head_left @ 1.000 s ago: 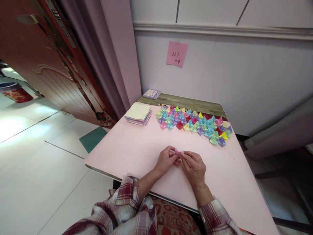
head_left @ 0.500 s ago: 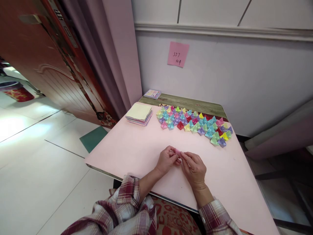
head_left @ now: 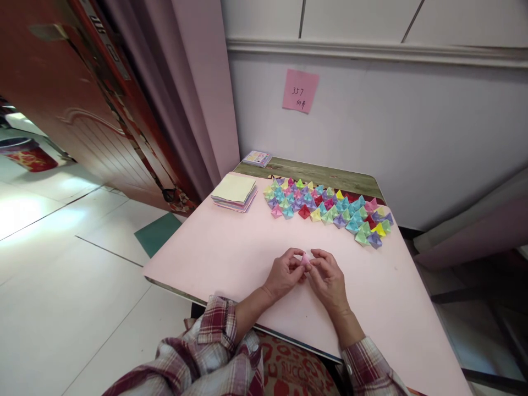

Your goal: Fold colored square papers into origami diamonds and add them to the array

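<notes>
A small folded piece of pink paper (head_left: pixel 305 259) is held between both hands, just above the pink tabletop (head_left: pixel 247 247). My left hand (head_left: pixel 284 275) pinches it from the left with thumb and fingertips. From the right, the thumb and fingers of my right hand (head_left: pixel 330 280) grip its edge, with the index finger raised a little. Beyond the hands lie several rows of folded paper pieces (head_left: pixel 329 215) in blue, green, yellow, purple, red and pink. A stack of square paper sheets (head_left: pixel 234 190), pale yellow on top, sits at the far left of the table.
A small printed pack (head_left: pixel 258 159) lies at the table's back left corner. A pink note (head_left: pixel 301 91) is stuck on the wall behind. To the left are a curtain (head_left: pixel 198 88), a red door (head_left: pixel 61 93) and a green sheet (head_left: pixel 157 235) on the floor.
The pink paper has been turned and now shows a pointed, peaked shape between the fingers. My right hand has shifted its grip, its upper fingers spreading away from the paper.
</notes>
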`<state>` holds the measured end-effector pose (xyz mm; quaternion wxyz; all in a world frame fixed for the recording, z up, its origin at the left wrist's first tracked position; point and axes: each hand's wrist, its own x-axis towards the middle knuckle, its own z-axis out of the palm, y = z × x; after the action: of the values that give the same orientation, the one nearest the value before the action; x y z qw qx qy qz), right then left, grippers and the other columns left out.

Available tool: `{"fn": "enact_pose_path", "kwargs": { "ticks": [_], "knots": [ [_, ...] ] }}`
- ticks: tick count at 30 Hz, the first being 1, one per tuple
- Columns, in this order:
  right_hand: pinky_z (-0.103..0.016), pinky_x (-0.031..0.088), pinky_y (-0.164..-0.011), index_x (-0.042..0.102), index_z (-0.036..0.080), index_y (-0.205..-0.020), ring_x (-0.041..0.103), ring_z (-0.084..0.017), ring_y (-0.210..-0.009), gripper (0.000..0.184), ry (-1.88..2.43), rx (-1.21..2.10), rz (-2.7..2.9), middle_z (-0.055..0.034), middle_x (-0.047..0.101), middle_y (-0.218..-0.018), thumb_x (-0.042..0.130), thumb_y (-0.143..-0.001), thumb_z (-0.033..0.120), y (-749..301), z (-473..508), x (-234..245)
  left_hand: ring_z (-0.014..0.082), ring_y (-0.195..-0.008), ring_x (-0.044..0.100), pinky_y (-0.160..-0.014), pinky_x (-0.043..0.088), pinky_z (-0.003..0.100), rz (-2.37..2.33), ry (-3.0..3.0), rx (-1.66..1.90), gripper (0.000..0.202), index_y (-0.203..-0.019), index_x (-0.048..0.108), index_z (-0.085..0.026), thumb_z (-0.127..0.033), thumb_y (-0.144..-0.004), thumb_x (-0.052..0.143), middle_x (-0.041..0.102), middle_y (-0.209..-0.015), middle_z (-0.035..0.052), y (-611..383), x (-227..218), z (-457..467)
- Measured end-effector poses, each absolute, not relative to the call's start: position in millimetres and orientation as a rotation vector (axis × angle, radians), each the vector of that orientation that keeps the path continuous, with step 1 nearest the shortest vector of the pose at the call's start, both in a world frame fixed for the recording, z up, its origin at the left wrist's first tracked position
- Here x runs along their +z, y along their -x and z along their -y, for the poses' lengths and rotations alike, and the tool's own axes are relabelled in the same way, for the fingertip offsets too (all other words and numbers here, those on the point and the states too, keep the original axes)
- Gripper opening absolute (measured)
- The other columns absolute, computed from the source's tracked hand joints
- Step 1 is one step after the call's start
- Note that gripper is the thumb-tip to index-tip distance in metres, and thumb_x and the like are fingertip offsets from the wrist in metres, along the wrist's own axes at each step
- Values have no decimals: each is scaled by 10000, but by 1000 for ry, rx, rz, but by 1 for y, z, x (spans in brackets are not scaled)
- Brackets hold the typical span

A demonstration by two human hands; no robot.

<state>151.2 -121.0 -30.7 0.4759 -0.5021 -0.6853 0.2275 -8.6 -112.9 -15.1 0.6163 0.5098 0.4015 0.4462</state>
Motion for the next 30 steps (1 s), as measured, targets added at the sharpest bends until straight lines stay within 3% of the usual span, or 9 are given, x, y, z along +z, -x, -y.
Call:
{"fn": "enact_pose_path", "kwargs": {
  "ticks": [6,11,13,17,20,24,30],
  "knots": [
    [-430,458,-971,726,225,-810,536,-262,-1164,213,1095,875,1590,-110,587,-1169,618,-882,393,-158,118,-30,178,-585,659,-554,530,279,-673,-999,882,416,-1025,622,-138,-488,-804,651,669,-705,53,20,-7,107],
    [-415,466,-940,743,223,-782,551,-265,-1125,207,1081,969,1503,-106,585,-1182,660,-847,401,-160,119,-26,162,-573,655,-543,526,260,-625,-911,856,327,-911,614,-141,-427,-778,698,684,-733,65,23,-5,105],
    [-373,486,-873,741,218,-753,583,-235,-1010,210,1080,979,1480,-94,605,-1101,677,-831,402,-160,119,-24,144,-549,637,-525,518,243,-612,-900,823,292,-857,613,-136,-408,-785,692,679,-709,63,26,-4,103],
    [-302,475,-686,720,201,-731,573,-176,-716,242,1107,1129,1493,-30,618,-737,672,-832,416,-161,122,-22,125,-471,603,-436,473,206,-589,-914,718,282,-808,600,-138,-407,-798,681,661,-625,46,32,0,100],
    [-261,432,-573,679,191,-734,528,-138,-575,258,1117,1278,1414,7,606,-622,665,-835,427,-162,125,-21,154,-513,649,-454,508,227,-606,-936,675,327,-816,587,-142,-455,-797,679,683,-658,61,32,1,99],
    [-220,339,-446,631,193,-769,445,-99,-450,283,1121,1389,1324,32,574,-554,637,-850,464,-159,126,-18,182,-613,694,-535,562,268,-635,-958,692,369,-836,585,-140,-490,-784,689,712,-760,85,28,0,99],
    [-228,424,-493,609,193,-745,531,-115,-509,295,1130,1384,1264,10,629,-600,693,-810,469,-154,124,-14,155,-588,675,-566,562,267,-735,-967,841,365,-821,584,-132,-451,-743,742,711,-714,60,17,-7,102]
  ]
}}
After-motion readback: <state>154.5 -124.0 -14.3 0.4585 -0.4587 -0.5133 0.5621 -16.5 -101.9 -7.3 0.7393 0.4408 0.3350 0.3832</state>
